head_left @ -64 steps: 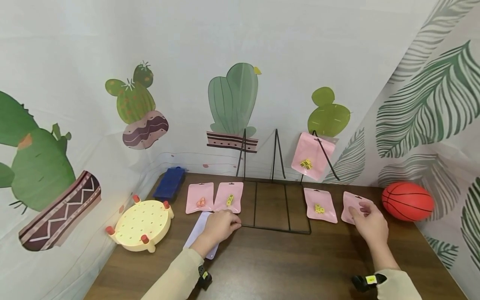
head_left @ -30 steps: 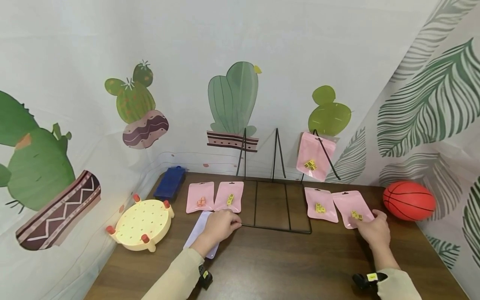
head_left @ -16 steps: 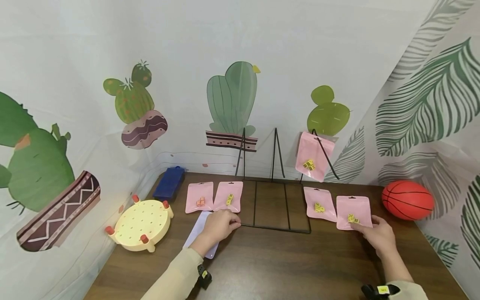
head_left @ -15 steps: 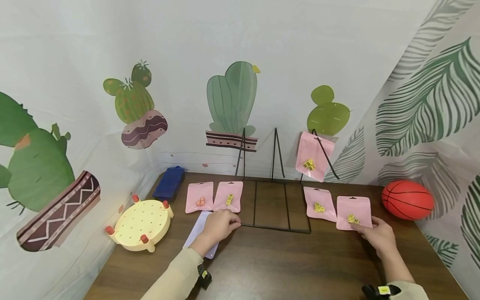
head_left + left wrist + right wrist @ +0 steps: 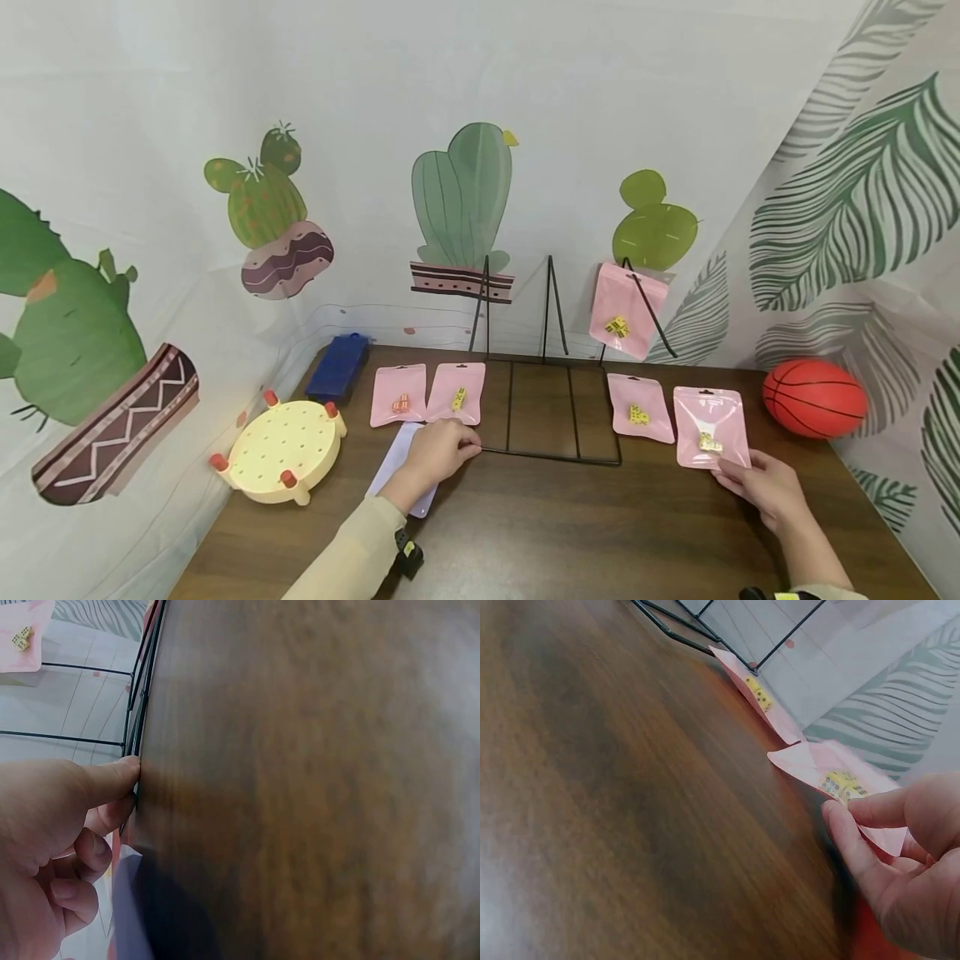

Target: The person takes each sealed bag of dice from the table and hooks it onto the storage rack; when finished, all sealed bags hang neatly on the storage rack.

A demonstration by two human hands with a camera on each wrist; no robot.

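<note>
My right hand (image 5: 761,487) pinches the lower right edge of a pink zip pouch (image 5: 708,412) between thumb and fingers. Yellow dice show through its window, and in the right wrist view the pouch (image 5: 802,759) is tilted with its near edge off the table. To its left a similar pink pouch (image 5: 641,393) with yellow dice lies flat. My left hand (image 5: 442,454) pinches the front left corner of a black wire rack (image 5: 540,456); the left wrist view shows thumb and fingertip on the rod. Another pink pouch (image 5: 611,296) hangs on the rack's right hook.
Two pink pouches with dice, one orange (image 5: 382,387) and one yellow (image 5: 442,383), lie left of the rack. A lilac flat piece (image 5: 393,458) is partly under my left hand. Around stand a yellow pegged disc (image 5: 285,446), a blue case (image 5: 341,367) and a red basketball (image 5: 813,398).
My right hand has slid from the pouch's upper part to its lower right edge. The pouch has turned straighter and its lower edge has come up. My left hand stays on the rack.
</note>
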